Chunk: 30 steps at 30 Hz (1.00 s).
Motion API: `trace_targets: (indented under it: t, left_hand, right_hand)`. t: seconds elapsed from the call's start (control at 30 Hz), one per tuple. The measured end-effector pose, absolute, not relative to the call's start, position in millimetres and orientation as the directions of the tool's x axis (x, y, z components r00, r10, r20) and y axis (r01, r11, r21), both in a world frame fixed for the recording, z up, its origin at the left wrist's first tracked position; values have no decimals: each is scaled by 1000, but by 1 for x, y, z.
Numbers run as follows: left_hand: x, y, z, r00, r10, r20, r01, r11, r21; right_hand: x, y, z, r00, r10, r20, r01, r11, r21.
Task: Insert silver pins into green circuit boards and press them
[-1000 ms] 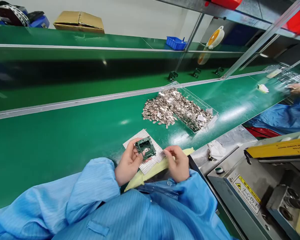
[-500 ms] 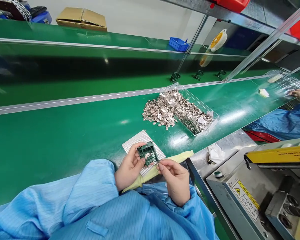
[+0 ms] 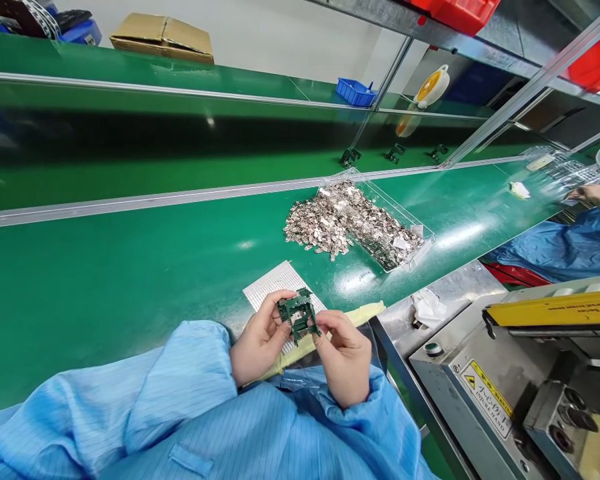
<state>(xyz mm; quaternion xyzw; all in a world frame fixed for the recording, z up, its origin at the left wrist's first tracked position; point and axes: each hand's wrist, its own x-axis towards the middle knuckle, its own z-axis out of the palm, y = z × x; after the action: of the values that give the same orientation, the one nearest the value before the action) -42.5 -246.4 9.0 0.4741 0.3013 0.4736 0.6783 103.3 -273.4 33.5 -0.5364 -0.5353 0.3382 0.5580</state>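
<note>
Glossy green tabletop (image 3: 130,280); green upper shelf (image 3: 250,79) behind the clear plastic tray (image 3: 420,252), with blue bin (image 3: 355,97) and cardboard box (image 3: 163,37) on it. Tray holds small silvery metal pieces (image 3: 375,227); loose heap (image 3: 313,225) spreads left of tray. Ridged white sheet (image 3: 273,285) on the near side of tray. Green plastic frame (image 3: 291,307) also nearer than tray, gripped by left hand (image 3: 261,343); right hand (image 3: 345,360) curled at its edge, can't tell what's pinched.

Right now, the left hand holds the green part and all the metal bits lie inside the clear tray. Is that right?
Not quite: not all the metal bits are inside the clear tray; the head view shows a heap spilling onto the bench. The left hand does hold the green part.
</note>
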Motion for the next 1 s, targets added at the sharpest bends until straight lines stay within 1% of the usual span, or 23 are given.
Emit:
trace_targets:
  t: [0.13, 0.37, 0.47, 0.6, 0.73, 0.93, 1.0]
  left_hand:
    - [-42, -248, 9, 390, 918, 66, -365, 89, 927]
    - [-44, -250, 8, 407, 909, 94, -282, 28, 959]
    - [-45, -251, 7, 409, 907, 101, -262, 11, 965]
    - [-45, -251, 6, 398, 912, 102, -237, -5, 972]
    - [-44, -251, 9, 392, 915, 97, -259, 9, 966]
    - [-44, -251, 12, 394, 919, 20, -249, 86, 965]
    - [-44, -249, 11, 382, 924, 6, -245, 95, 965]
  right_hand:
    - [92, -274, 30, 291, 950, 110, 153, 67, -986]
    - [90, -274, 29, 287, 955, 68, 236, -2, -972]
    - [90, -275, 28, 276, 959, 59, 238, -9, -971]
    - [87, -276, 27, 287, 957, 48, 187, -6, -982]
    - [84, -278, 26, 309, 949, 61, 157, 12, -987]
    - [90, -280, 28, 299, 948, 106, 107, 77, -991]
    - [92, -279, 27, 312, 942, 120, 129, 83, -988]
